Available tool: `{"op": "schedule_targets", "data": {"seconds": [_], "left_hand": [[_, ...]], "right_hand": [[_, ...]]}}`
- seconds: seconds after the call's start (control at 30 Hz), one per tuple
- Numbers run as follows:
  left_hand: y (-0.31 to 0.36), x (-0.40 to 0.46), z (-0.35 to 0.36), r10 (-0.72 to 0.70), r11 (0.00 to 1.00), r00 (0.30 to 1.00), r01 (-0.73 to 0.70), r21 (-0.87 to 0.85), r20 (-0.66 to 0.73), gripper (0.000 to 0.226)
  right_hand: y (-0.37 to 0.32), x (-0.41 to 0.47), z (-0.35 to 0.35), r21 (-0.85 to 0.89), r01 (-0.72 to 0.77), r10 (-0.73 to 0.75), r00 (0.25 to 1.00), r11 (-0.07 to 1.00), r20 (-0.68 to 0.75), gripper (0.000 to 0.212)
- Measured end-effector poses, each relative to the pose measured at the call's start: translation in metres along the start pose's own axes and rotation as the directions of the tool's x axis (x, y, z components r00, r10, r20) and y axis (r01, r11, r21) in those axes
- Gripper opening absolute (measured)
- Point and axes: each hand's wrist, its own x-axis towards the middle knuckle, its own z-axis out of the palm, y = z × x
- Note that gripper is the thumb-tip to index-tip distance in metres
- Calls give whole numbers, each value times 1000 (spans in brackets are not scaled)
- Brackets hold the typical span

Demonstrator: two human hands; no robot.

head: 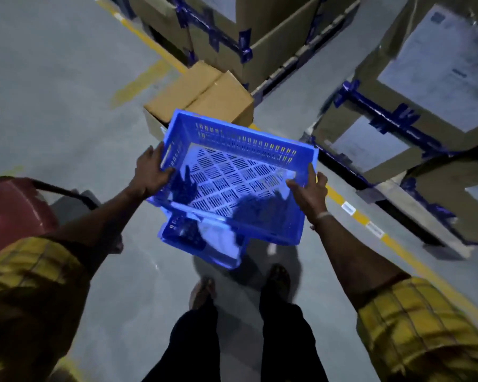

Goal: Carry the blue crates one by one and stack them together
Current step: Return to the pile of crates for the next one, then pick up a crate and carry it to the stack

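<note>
Blue perforated crate [233,172] sits mid-air at centre, your left hand [151,172] gripping its nine o'clock rim, right hand [309,193] its three o'clock rim. Lower it level and square onto the lower crate [202,244] at six o'clock.

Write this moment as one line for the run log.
left hand: grips crate's left rim | right hand: grips right rim | blue slotted plastic crate: empty, held above second blue crate on floor
</note>
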Motion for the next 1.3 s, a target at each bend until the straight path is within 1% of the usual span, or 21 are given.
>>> {"op": "schedule_targets", "data": {"seconds": [0.07,0.13,0.17,0.23,0.3,0.37,0.43,0.6,0.77,0.9,0.97,1.13,1.23,1.3], "left_hand": [[-30,28,14,-12,999,999,10,52,40,108],[-47,48,25,-72,997,993,69,33,98,99],[-48,54,28,-74,997,991,73,11,115,93],[-55,67,34,-36,999,992,36,3,121,83],[-63,80,36,-2,1000,995,0,26,98,82],[-70,87,34,5,997,995,-13,80,96,80],[-69,88,31,13,990,994,-28,135,110,78],[-53,79,3,99,983,986,-118,141,132,77],[-17,53,-46,205,971,974,-215,101,97,74],[15,33,-86,321,943,943,-327,61,90,73],[33,26,-101,374,925,923,-378,28,94,76],[90,5,-124,505,858,855,-512,31,119,74],[128,0,-121,554,828,821,-560,12,137,75],[159,-6,-114,590,801,790,-599,2,167,76]], "right_hand": [[12,6,12,-60,-51,50,999,997,-14,94],[23,11,22,-92,-27,25,999,995,-28,90],[29,14,26,-109,-6,3,999,994,-32,91],[36,18,33,-168,28,-37,998,985,-54,93],[36,22,37,-209,31,-49,995,977,-84,96],[34,23,39,-246,21,-50,993,969,-111,97],[32,21,37,-276,-19,-19,991,961,-135,95],[19,-14,18,-250,-72,33,987,966,-157,88],[-7,-66,-19,-205,-80,35,976,975,-215,84],[-30,-114,-57,-176,-85,33,960,981,-278,82],[-37,-139,-79,-151,-108,55,947,983,-316,81],[-33,-196,-126,-91,-162,112,906,983,-407,85],[-20,-229,-154,-55,-162,117,875,985,-470,80],[-5,-251,-173,-11,-194,161,845,981,-509,77]]}}
